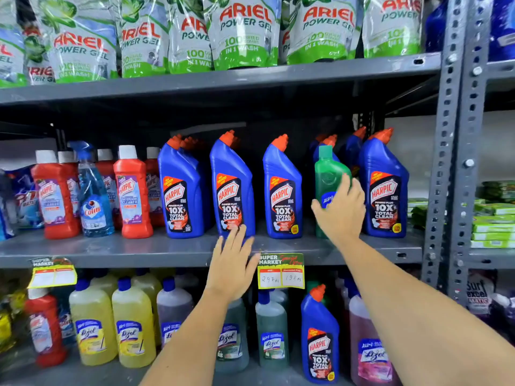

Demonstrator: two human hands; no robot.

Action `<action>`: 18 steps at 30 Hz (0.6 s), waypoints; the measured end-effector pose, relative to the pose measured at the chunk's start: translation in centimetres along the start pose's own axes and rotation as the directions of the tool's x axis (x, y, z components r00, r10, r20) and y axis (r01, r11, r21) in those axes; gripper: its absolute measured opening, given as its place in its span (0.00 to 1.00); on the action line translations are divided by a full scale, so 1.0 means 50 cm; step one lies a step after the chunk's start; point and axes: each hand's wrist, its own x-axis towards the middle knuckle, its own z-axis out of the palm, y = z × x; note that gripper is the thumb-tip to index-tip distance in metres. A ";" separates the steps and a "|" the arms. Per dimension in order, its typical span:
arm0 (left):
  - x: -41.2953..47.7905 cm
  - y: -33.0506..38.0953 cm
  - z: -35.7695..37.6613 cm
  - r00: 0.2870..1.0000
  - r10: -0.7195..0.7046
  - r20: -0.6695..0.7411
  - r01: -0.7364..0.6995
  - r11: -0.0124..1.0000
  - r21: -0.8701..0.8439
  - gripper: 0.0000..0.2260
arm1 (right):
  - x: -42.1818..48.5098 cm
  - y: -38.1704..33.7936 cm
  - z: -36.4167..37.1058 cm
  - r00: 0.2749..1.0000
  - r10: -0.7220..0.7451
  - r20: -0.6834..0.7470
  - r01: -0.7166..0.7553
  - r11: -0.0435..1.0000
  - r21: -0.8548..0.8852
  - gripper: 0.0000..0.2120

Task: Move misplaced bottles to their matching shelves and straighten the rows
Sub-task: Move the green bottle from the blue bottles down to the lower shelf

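Observation:
A green Lizol bottle [328, 174] stands on the middle shelf [111, 252] among blue Harpic bottles [281, 190]. My right hand [341, 210] wraps around its lower front, thumb on the left side. My left hand [232, 263] is spread flat in front of the shelf edge, fingertips touching the base of a blue Harpic bottle [232, 188]. On the lower shelf a blue Harpic bottle [320, 338] stands among the Lizol bottles [133, 324], and a red Harpic bottle [44, 330] stands at the far left. A blue Colin spray bottle [93, 196] sits among red Harpic bathroom cleaners [133, 196].
Ariel Power Gel pouches [245, 32] fill the top shelf. A yellow price tag [281, 271] hangs from the middle shelf edge. A grey perforated upright [457, 149] bounds the shelves on the right, with green packets [493, 224] beyond it.

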 end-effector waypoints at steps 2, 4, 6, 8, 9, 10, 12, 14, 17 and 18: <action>-0.007 0.000 0.003 1.000 0.000 0.015 -0.001 0.999 0.038 0.26 | 0.010 0.003 -0.001 0.985 0.152 0.085 -0.162 0.978 0.128 0.52; -0.010 0.000 0.011 1.000 0.000 -0.013 0.000 0.999 0.035 0.23 | 0.021 0.023 0.011 0.956 0.240 0.171 -0.271 0.945 0.185 0.57; -0.009 0.001 0.010 0.999 0.002 -0.049 0.000 0.999 0.038 0.21 | 0.022 0.029 0.024 0.946 0.252 0.203 -0.291 0.937 0.195 0.60; -0.012 -0.001 0.011 0.997 0.005 -0.077 -0.002 0.999 0.035 0.20 | 0.023 0.033 0.035 0.944 0.255 0.209 -0.296 0.934 0.199 0.59; -0.011 -0.002 0.014 0.996 0.009 -0.090 -0.006 0.999 0.033 0.20 | 0.026 0.037 0.039 0.941 0.265 0.209 -0.306 0.932 0.194 0.58; -0.010 -0.003 0.015 0.995 0.004 -0.095 -0.001 1.000 0.027 0.19 | 0.027 0.040 0.039 0.935 0.278 0.219 -0.320 0.929 0.187 0.56; -0.010 -0.002 0.020 0.993 0.008 -0.114 -0.006 1.000 0.021 0.19 | 0.024 0.041 0.036 0.934 0.282 0.220 -0.320 0.933 0.163 0.53; -0.013 -0.002 0.015 0.996 0.019 -0.092 -0.016 0.999 0.027 0.19 | 0.022 0.036 0.026 0.947 0.261 0.190 -0.292 0.943 0.161 0.51; 0.026 -0.009 0.007 0.988 0.032 -0.149 -0.030 0.999 0.013 0.20 | 0.029 0.030 0.008 0.962 0.251 0.111 -0.271 0.936 0.226 0.48; 0.024 -0.008 0.000 0.989 0.052 -0.138 -0.051 0.999 0.007 0.20 | 0.019 0.031 -0.004 0.974 0.217 0.070 -0.228 0.934 0.275 0.48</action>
